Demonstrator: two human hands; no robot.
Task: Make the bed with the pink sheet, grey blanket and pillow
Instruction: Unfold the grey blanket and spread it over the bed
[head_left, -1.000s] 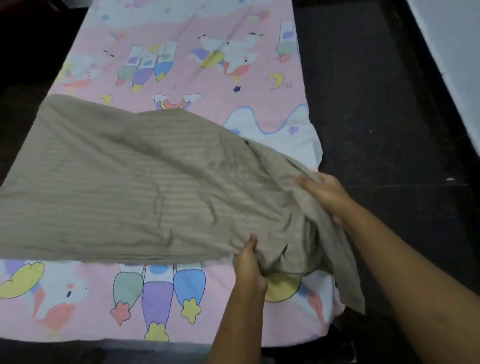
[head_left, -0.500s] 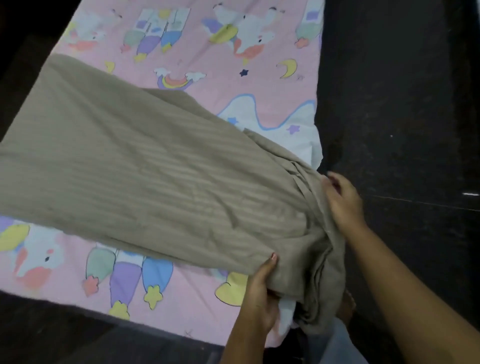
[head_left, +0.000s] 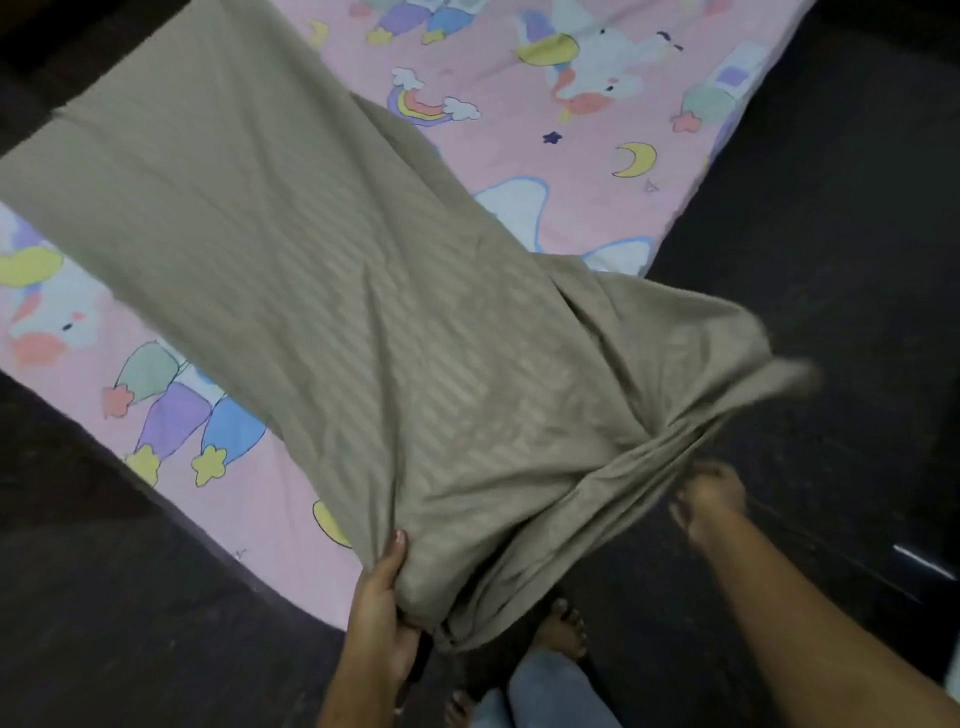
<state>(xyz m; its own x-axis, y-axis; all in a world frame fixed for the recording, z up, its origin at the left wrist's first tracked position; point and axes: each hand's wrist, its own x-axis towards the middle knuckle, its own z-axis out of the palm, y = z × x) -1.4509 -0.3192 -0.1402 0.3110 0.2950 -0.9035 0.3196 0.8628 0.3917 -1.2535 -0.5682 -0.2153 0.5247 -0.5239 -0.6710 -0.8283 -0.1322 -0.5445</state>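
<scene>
Head view shows your left hand (head_left: 382, 597) pinching the grey blanket (head_left: 311, 260) by its near edge, thumb on top. Your right hand (head_left: 709, 501), blurred, clutches the bunched edge alongside. Beyond both grips it stretches slantwise over the pink sheet (head_left: 571, 171), probably pulled taut for spreading.

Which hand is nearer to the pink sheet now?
Left. The left hand grips the grey blanket beside the near corner of the pink sheet; the right hand grips it farther off, over the dark floor.
</scene>
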